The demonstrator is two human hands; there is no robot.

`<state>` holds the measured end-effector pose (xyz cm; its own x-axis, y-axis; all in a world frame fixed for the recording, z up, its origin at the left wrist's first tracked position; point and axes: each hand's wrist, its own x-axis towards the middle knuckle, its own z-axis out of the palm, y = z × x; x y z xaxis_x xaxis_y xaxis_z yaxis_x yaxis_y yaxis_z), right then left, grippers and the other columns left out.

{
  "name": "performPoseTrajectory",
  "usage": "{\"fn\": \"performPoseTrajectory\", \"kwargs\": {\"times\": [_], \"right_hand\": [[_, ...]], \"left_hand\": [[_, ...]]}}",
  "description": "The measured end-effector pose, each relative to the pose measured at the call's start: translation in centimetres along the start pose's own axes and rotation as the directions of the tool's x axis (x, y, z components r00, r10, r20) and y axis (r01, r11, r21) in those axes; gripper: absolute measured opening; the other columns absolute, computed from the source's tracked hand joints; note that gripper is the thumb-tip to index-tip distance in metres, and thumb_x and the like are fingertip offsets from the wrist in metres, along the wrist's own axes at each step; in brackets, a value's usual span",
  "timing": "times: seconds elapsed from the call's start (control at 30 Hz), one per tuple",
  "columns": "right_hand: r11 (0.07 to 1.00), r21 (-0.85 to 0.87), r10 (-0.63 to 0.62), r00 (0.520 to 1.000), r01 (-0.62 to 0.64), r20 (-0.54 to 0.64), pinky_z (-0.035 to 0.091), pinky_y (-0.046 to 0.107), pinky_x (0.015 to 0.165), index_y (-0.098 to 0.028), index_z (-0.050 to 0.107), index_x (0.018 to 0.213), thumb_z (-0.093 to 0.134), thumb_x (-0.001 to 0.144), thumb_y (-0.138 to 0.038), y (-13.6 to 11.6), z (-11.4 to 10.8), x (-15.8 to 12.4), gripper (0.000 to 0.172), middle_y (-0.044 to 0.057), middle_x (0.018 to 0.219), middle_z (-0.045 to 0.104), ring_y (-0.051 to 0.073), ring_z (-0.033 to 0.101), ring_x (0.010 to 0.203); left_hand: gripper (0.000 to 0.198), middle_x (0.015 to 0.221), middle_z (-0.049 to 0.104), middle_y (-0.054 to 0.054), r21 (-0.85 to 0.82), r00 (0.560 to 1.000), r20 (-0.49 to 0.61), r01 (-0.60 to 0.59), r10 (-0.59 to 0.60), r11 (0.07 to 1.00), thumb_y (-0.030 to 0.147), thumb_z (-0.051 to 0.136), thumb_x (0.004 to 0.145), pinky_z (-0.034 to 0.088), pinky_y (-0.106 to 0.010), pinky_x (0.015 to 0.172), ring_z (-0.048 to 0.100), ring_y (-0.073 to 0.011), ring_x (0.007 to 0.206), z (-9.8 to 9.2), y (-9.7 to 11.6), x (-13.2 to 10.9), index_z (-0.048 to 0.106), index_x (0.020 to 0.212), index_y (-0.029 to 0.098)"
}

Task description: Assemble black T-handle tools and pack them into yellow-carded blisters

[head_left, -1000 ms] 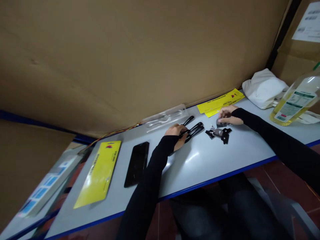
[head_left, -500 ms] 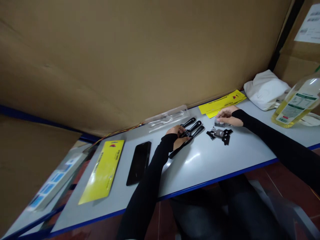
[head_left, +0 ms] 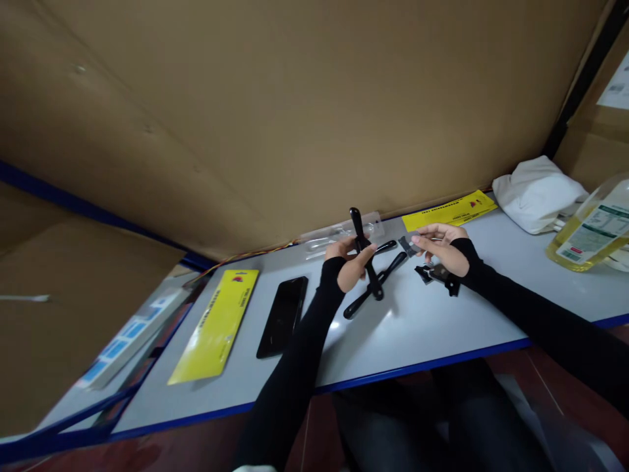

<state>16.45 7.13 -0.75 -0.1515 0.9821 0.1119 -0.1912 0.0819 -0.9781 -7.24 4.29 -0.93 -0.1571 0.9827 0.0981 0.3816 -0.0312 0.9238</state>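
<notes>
My left hand [head_left: 350, 263] is closed around a black handle [head_left: 364, 252], lifted off the table and held nearly upright. Two more black handles [head_left: 378, 278] lie on the white table [head_left: 422, 328] just right of that hand. My right hand [head_left: 440, 251] is raised a little and pinches a small grey metal piece [head_left: 408, 245] between its fingertips, close to the lifted handle. Under my right wrist lies a small heap of black and grey parts [head_left: 438, 274].
A black phone [head_left: 282, 316] and a yellow card [head_left: 216, 324] lie at the left. A clear plastic blister [head_left: 334, 234] and another yellow card [head_left: 449, 210] sit by the cardboard wall. A white cloth [head_left: 538, 193] and an oil bottle [head_left: 590, 224] stand at the right.
My left hand has lifted one black handle off the table and tilted it upright. My right hand has picked the grey piece up and brought it left toward the handle.
</notes>
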Motion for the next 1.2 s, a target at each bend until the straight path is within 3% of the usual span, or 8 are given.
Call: {"fn": "performPoseTrajectory", "kwargs": {"times": [0.07,0.17,0.3,0.47,0.7,0.8,0.97,1.2], "right_hand": [[1.000,0.008,-0.016,1.000,0.016,-0.019,0.054,0.033,0.044,-0.024,0.068,0.084,0.098,0.052,-0.066,0.3,1.0,-0.4,0.062,0.006,0.081,0.076,0.019,0.069,0.058],[0.993,-0.110,-0.050,0.998,0.044,-0.049,0.052,0.032,0.045,-0.023,0.070,0.086,0.095,0.058,-0.062,0.8,1.0,-0.6,0.055,0.007,0.079,0.076,0.020,0.068,0.061],[0.930,-0.336,-0.169,0.985,0.150,-0.029,0.049,0.028,0.053,-0.021,0.074,0.084,0.088,0.069,-0.052,1.2,0.1,-0.9,0.037,0.008,0.081,0.077,0.021,0.070,0.073],[0.868,-0.419,-0.230,0.963,0.267,0.138,0.039,0.023,0.051,-0.019,0.082,0.092,0.081,0.080,-0.043,0.9,-0.2,-1.4,0.027,0.007,0.086,0.079,0.017,0.068,0.075],[0.944,-0.295,-0.072,0.967,0.145,0.245,0.045,0.022,0.050,-0.014,0.083,0.106,0.082,0.080,-0.047,0.2,-0.5,-1.8,0.042,0.010,0.091,0.080,0.016,0.068,0.072],[0.957,-0.281,-0.007,0.976,0.070,0.218,0.050,0.024,0.053,-0.013,0.082,0.100,0.085,0.076,-0.048,0.2,-0.6,-1.7,0.043,0.009,0.085,0.079,0.015,0.067,0.066],[0.965,-0.261,0.093,0.939,-0.003,0.332,0.052,0.024,0.053,-0.015,0.082,0.096,0.082,0.082,-0.051,0.2,-0.6,-1.9,0.039,0.004,0.072,0.076,0.013,0.066,0.058],[0.974,-0.212,-0.015,0.957,0.079,0.290,0.064,0.032,0.072,-0.014,0.082,0.098,0.086,0.077,-0.057,0.8,-0.4,-1.9,0.048,0.008,0.087,0.082,0.020,0.077,0.075]], "left_hand": [[0.059,0.083,0.074,-0.005,-0.214,0.999,0.011,0.049,-0.048,0.976,0.067,0.080,0.081,0.057,-0.030,0.048,0.064,-0.0135,0.047,2.2,-0.1,-0.9,0.067,0.114,0.019],[0.062,0.073,0.071,-0.004,-0.488,0.978,0.174,0.187,-0.114,0.852,0.073,0.083,0.076,0.066,-0.038,0.059,0.075,-0.0225,0.059,5.4,-0.1,-2.4,0.060,0.099,0.020],[0.067,0.081,0.075,-0.005,-0.617,0.973,0.223,0.185,-0.055,0.765,0.068,0.093,0.067,0.071,-0.045,0.072,0.081,-0.0280,0.072,7.3,0.6,-3.9,0.059,0.099,0.020],[0.066,0.093,0.077,-0.006,-0.619,0.994,0.112,0.079,-0.012,0.781,0.066,0.093,0.069,0.069,-0.036,0.058,0.077,-0.0219,0.059,7.4,1.5,-4.8,0.064,0.103,0.018],[0.064,0.078,0.074,-0.002,-0.581,0.997,-0.058,0.011,-0.055,0.814,0.064,0.094,0.066,0.049,-0.023,0.034,0.070,-0.0188,0.045,7.2,1.8,-4.9,0.070,0.100,0.016],[0.062,0.078,0.075,-0.004,-0.556,0.993,-0.107,-0.011,-0.058,0.831,0.064,0.093,0.068,0.044,-0.022,0.032,0.070,-0.0184,0.044,7.1,1.9,-5.1,0.070,0.098,0.016],[0.061,0.075,0.075,-0.004,-0.531,0.989,-0.134,-0.014,-0.068,0.847,0.063,0.093,0.068,0.040,-0.022,0.031,0.066,-0.0160,0.042,7.2,2.2,-5.4,0.072,0.099,0.015],[0.049,0.088,0.079,-0.008,-0.473,0.975,-0.222,-0.104,-0.004,0.875,0.053,0.095,0.069,0.038,-0.020,0.037,0.053,-0.0050,0.039,7.0,2.4,-5.1,0.064,0.068,0.015]]}}
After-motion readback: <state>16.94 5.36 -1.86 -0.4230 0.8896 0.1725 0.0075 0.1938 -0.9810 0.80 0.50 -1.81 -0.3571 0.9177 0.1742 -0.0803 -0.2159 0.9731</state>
